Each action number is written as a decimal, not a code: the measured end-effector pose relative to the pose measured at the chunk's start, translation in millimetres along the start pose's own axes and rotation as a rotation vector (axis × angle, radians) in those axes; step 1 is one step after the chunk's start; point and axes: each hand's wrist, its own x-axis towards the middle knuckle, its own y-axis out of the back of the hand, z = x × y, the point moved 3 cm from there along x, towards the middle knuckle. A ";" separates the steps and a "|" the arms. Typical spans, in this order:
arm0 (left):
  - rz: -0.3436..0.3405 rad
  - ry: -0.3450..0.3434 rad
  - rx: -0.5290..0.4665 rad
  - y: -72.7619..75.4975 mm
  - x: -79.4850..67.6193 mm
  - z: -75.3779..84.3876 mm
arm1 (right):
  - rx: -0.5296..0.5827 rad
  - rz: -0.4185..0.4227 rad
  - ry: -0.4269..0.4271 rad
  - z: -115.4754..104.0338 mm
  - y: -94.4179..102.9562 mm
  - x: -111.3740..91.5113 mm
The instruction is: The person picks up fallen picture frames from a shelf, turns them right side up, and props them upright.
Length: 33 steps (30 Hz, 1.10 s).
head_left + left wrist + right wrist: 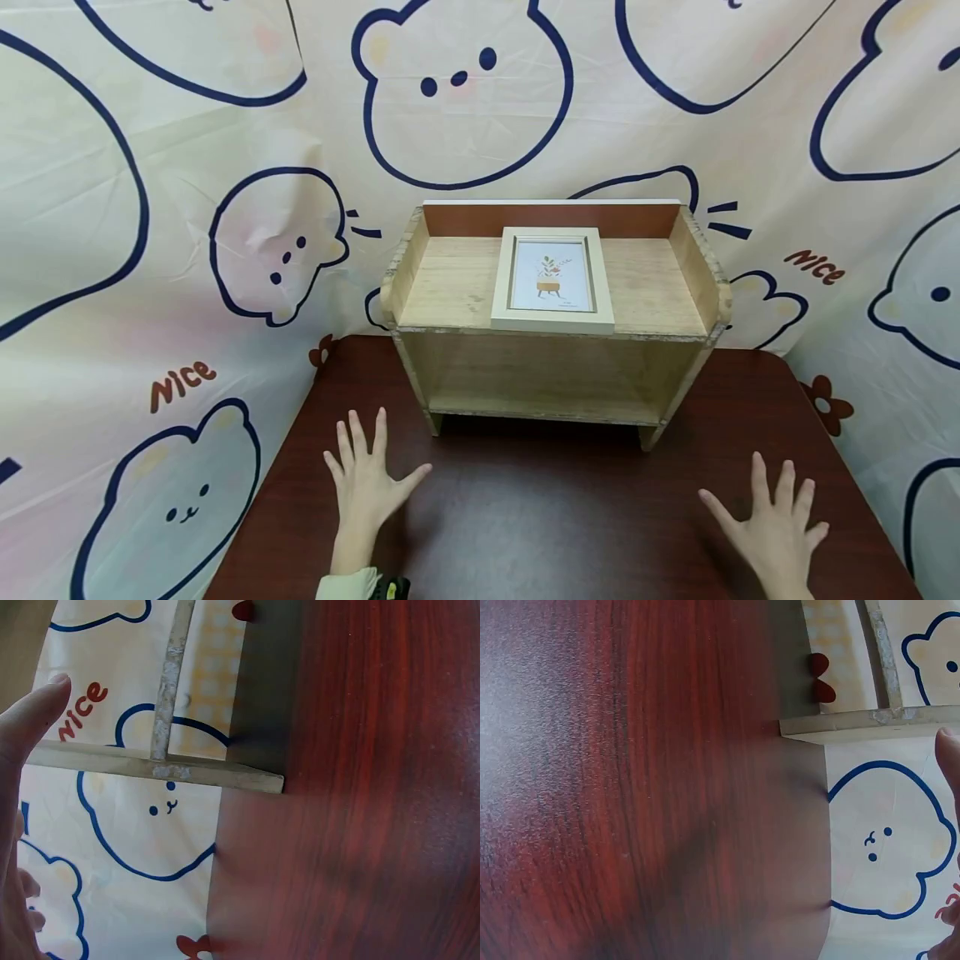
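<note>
Fingers spread wide, my left hand hovers over the left part of the dark red-brown table and holds nothing. My right hand, also with spread fingers and nothing in it, is over the table's right side. Beyond both hands stands a small two-tier wooden shelf. On its upper board lies a cream picture frame with a plant print, its front edge at the board's front. In the left wrist view, a thumb shows near a shelf leg. The right wrist view catches only some fingertips at the edge.
The wooden table reaches back to a cloth backdrop printed with blue-outlined bears. Shelf legs stand on the tabletop, with an open space below the lower board. A dark wristband is on the left wrist.
</note>
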 end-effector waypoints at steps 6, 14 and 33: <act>0.033 -0.029 -0.023 6.6 3.5 4.9 | 0.015 0.027 0.011 -4.9 8.4 -0.4; 0.155 -0.116 -0.071 22.6 10.2 18.1 | 0.096 0.112 0.088 -18.2 25.9 -1.1; 0.510 -0.385 -0.535 69.4 35.4 54.8 | 0.373 0.433 0.319 -71.3 78.0 5.4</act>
